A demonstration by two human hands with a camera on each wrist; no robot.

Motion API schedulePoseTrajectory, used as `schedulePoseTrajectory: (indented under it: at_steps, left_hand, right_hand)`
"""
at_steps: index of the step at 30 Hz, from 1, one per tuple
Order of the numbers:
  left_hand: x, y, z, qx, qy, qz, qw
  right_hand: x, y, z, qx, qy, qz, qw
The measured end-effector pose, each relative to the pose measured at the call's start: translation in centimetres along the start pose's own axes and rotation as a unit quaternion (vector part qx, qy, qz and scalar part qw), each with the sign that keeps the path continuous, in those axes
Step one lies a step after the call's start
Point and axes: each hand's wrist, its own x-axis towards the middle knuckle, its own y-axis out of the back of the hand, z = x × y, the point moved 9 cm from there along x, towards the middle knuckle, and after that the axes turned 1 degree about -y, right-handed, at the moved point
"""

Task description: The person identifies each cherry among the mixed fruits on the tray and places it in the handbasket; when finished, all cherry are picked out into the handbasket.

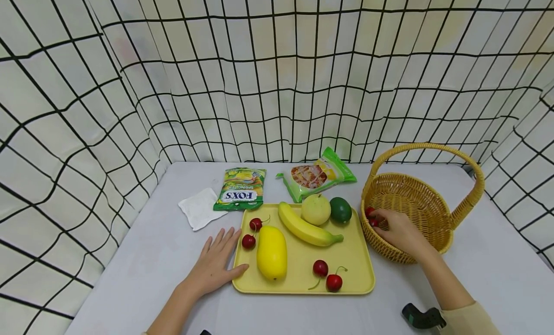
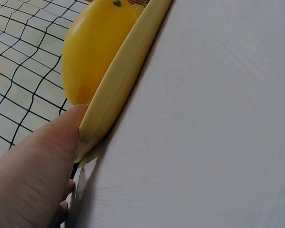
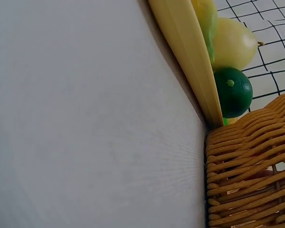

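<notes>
In the head view the right hand (image 1: 400,233) reaches into the wicker basket (image 1: 433,200), its curled fingers on red cherries (image 1: 373,221) against the basket's left inner wall. The left hand (image 1: 216,265) lies with fingers spread at the left edge of the yellow tray (image 1: 298,282), its thumb over the rim. On the tray are a yellow oblong fruit (image 1: 271,253), a banana (image 1: 307,230), a pale round fruit (image 1: 316,210), a dark green fruit (image 1: 340,210) and several cherries (image 1: 320,268). The basket wall hides the right hand in the right wrist view.
Behind the tray lie a green FOX'S packet (image 1: 240,188) and a green-and-white packet (image 1: 318,175). A white cloth (image 1: 201,209) is at the left. Near the right sleeve is a black device (image 1: 421,317). The basket's tall handle (image 1: 426,146) arches over it. Netted fabric surrounds the table.
</notes>
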Motion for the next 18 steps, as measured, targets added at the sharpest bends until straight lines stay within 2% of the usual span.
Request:
schedulePoseTrajectory:
  at_steps: [18]
  left_hand:
    - [0.0,0.1,0.1,0.000,-0.004,0.000,1.0000]
  right_hand:
    - [-0.6,1.3,-0.8,-0.016,0.007,0.053,0.9984]
